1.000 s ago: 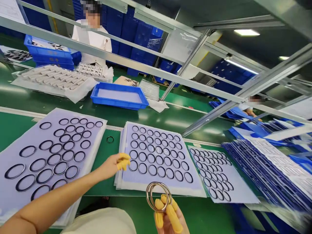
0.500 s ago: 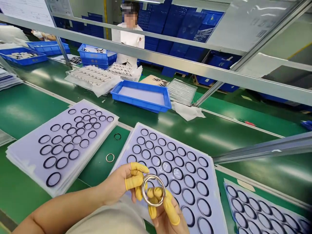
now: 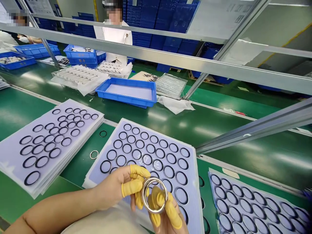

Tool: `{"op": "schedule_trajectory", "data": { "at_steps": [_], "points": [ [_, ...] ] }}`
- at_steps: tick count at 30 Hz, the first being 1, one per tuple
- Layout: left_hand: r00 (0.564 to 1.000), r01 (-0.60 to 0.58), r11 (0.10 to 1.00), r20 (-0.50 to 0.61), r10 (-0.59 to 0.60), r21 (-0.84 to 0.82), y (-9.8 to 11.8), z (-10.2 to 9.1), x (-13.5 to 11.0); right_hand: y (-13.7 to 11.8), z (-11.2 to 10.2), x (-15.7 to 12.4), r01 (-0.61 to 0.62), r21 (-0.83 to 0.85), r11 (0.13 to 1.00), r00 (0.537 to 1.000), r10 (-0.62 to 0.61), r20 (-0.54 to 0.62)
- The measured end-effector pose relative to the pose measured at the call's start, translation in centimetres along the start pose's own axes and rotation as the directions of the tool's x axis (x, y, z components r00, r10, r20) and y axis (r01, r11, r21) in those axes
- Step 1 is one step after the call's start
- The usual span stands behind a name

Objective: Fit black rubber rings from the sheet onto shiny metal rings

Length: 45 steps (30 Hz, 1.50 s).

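Note:
Both my hands wear yellow finger cots and meet over a shiny metal ring (image 3: 155,195) near the bottom centre. My right hand (image 3: 165,213) holds the ring from below, fingers curled through it. My left hand (image 3: 125,188) pinches the ring's left edge between thumb and fingers. Right under them lies a pale sheet (image 3: 148,156) covered with several black rings in rows.
A second stack of ring sheets (image 3: 48,139) lies to the left, a third (image 3: 255,208) at lower right. Two loose rings (image 3: 94,154) sit on the green belt between stacks. A blue tray (image 3: 128,92) stands beyond. A metal rail (image 3: 170,61) crosses overhead. Other people work across the belt.
My left hand came off the sheet to the right and closed on the metal ring that my right hand holds. The view swung left and down.

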<state>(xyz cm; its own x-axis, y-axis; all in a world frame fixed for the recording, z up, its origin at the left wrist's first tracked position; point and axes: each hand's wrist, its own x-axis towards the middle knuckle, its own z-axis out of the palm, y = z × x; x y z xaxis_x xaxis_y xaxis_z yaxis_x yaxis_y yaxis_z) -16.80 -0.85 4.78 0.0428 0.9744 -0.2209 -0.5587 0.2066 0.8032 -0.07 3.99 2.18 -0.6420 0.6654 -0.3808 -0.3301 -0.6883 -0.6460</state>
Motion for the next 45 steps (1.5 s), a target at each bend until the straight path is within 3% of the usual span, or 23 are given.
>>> {"op": "schedule_trajectory", "data": {
  "at_steps": [8, 13, 19, 24, 28, 31, 33, 35, 37, 39, 41, 42, 45],
  "points": [
    [0.997, 0.059, 0.995, -0.055, -0.054, 0.08, -0.3, 0.1, -0.5, 0.4, 0.3, -0.6, 0.071, 0.006, 0.997, 0.997, -0.071, -0.001],
    [0.995, 0.062, 0.985, -0.084, -0.049, 0.16, -0.7, -1.1, -0.7, 1.3, 0.5, -0.7, 0.269, -0.227, 0.936, 0.961, -0.245, 0.128],
    [0.999, 0.04, 0.975, 0.004, -0.042, 0.221, -0.6, -2.0, -1.4, 1.8, 1.3, -1.2, 0.475, -0.48, 0.738, 0.869, -0.305, 0.39],
    [1.0, -0.001, 0.954, 0.017, -0.004, 0.299, -0.1, -2.5, -2.0, 1.8, 2.2, -1.1, 0.681, -0.511, 0.525, 0.725, -0.379, 0.576],
    [0.972, -0.206, 0.827, 0.012, 0.234, 0.523, 0.6, -2.8, -2.3, 3.0, 2.2, -1.1, 0.724, -0.609, 0.323, 0.673, -0.528, 0.519],
    [0.929, -0.283, 0.688, 0.013, 0.369, 0.668, 1.7, -2.5, -2.9, 3.6, 2.1, -0.9, 0.776, -0.61, 0.161, 0.557, -0.63, 0.542],
    [0.959, -0.242, 0.695, 0.06, 0.275, 0.677, 2.6, -1.9, -3.3, 3.5, 2.2, -0.7, 0.81, -0.585, 0.043, 0.478, -0.628, 0.615],
    [0.985, -0.147, 0.77, 0.167, 0.053, 0.621, 3.4, -1.2, -3.7, 3.1, 2.5, -0.5, 0.798, -0.596, -0.087, 0.442, -0.588, 0.678],
    [0.955, -0.05, 0.825, 0.267, -0.125, 0.563, 4.1, -0.7, -3.9, 2.6, 2.7, -0.3, 0.744, -0.63, -0.222, 0.432, -0.559, 0.708],
    [0.934, 0.014, 0.84, 0.292, -0.204, 0.542, 4.3, -0.3, -4.1, 2.3, 2.8, -0.2, 0.709, -0.633, -0.311, 0.412, -0.546, 0.729],
    [0.93, 0.063, 0.837, 0.272, -0.246, 0.543, 4.0, -0.3, -4.2, 2.0, 2.8, -0.1, 0.711, -0.646, -0.277, 0.44, -0.542, 0.716],
    [0.928, 0.082, 0.833, 0.262, -0.264, 0.547, 3.8, -0.3, -4.3, 1.9, 2.7, -0.1, 0.719, -0.663, -0.209, 0.486, -0.532, 0.694],
    [0.925, 0.072, 0.808, 0.263, -0.273, 0.585, 2.9, -0.4, -4.7, 1.1, 1.9, -0.6, 0.661, -0.737, 0.137, 0.721, -0.388, 0.574]
  ]
}}
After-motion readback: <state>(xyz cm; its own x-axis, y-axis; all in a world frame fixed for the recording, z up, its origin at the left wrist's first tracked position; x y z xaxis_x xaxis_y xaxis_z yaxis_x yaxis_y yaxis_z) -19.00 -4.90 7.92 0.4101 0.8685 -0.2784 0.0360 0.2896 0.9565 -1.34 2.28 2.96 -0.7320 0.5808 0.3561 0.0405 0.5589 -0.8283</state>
